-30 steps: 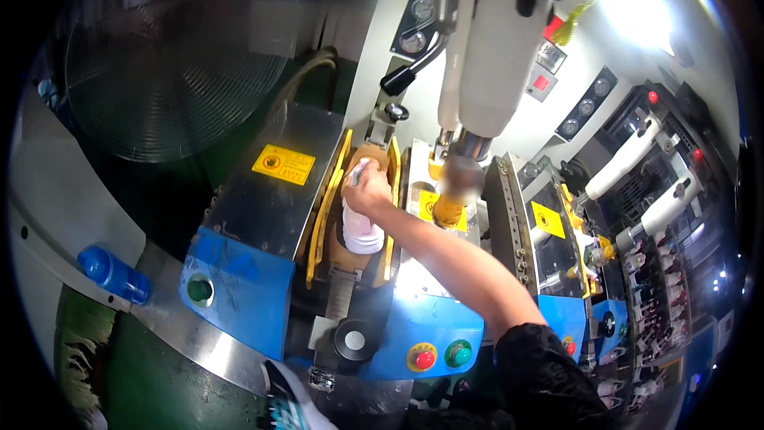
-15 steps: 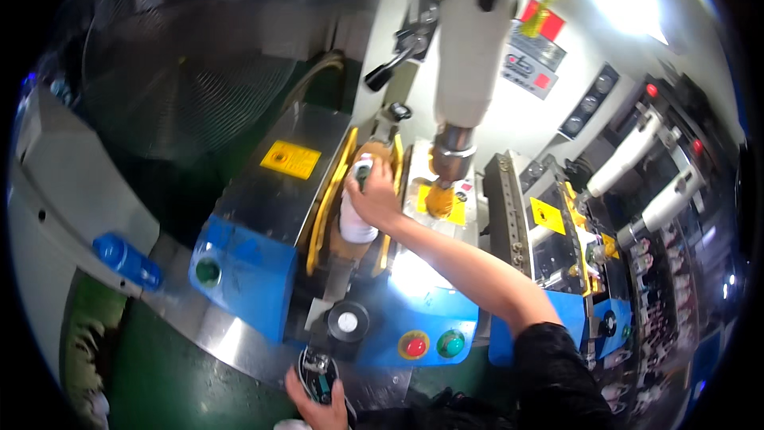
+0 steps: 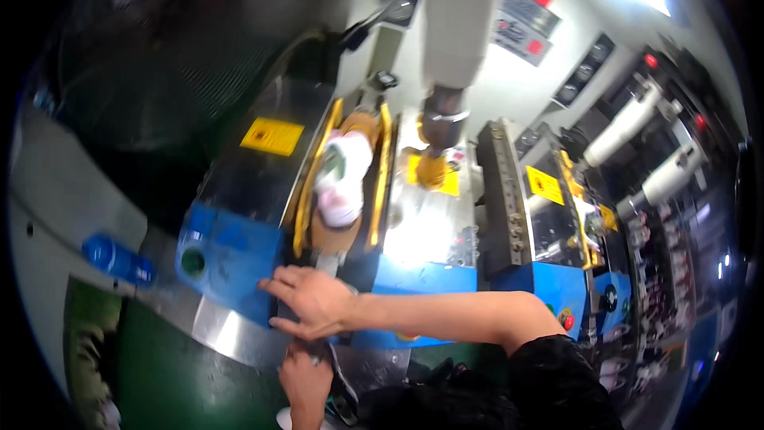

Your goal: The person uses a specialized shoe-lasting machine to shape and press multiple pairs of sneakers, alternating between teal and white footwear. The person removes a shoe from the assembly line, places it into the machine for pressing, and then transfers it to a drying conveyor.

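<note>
Hands (image 3: 312, 303) closer together, white shoe (image 3: 348, 166) beyond

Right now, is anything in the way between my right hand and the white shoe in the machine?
Nothing visible blocks it. The brown pad reaches from under the white shoe toward your right hand, seemingly low; yellow plates flank the shoe's sides.

Shoe (image 3: 347, 179) between side plates (image 3: 381, 171), bottle (image 3: 117, 260) far left, right hand (image 3: 314, 302) before shoe
</note>
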{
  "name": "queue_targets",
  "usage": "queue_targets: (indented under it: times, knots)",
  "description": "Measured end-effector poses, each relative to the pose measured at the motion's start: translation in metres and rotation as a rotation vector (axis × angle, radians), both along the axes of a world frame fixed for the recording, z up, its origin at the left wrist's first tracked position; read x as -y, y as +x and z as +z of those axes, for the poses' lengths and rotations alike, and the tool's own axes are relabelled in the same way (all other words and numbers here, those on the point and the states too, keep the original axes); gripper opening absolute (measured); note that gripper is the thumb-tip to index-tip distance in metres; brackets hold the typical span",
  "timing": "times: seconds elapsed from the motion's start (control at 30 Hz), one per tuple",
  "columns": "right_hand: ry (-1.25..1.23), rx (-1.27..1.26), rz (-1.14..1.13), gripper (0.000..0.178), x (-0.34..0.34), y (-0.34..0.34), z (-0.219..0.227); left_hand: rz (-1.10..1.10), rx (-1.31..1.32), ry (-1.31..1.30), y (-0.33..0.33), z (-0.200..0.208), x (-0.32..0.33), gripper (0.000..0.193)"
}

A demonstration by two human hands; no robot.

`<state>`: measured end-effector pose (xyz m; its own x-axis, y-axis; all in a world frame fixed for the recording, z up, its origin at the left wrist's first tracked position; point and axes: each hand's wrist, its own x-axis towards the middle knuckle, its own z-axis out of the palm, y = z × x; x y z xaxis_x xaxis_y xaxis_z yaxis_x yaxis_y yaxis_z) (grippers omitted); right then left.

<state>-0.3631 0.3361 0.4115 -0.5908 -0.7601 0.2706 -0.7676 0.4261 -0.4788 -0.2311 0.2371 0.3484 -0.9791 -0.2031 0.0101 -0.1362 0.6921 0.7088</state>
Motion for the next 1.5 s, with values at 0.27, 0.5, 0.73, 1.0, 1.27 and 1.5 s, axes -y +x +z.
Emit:
queue_targets:
  times: [0.27, 0.5, 0.73, 1.0, 1.27, 1.5]
  knots:
    - [-0.391, 0.168, -0.803, 0.062, -0.022, -0.048, 0.019, 0.062, 0.122, -0.048, 0.012, -0.008, 0.004, 0.044]
    - [-0.24, 0.274, -1.35, 0.08, -0.031, -0.157, -0.046, 0.039, 0.05, -0.045, 0.008, 0.009, 0.005, 0.047]
    - [-0.246, 0.146, -1.219, 0.07, -0.048, -0.162, -0.06, 0.083, 0.086, -0.11, 0.013, -0.003, 0.0, 0.05]
    - [-0.24, 0.4, -1.059, 0.074, -0.06, -0.154, -0.02, 0.095, -0.123, 0.088, 0.009, -0.007, 0.006, 0.059]
    - [-0.16, 0.064, 0.191, 0.053, -0.017, -0.012, 0.066, 0.255, -0.639, 0.352, 0.011, -0.016, -0.018, 0.055]
    - [-0.02, 0.124, 0.289, 0.043, -0.013, -0.009, 0.009, 0.211, -0.561, 0.472, 0.004, -0.034, -0.038, 0.062]
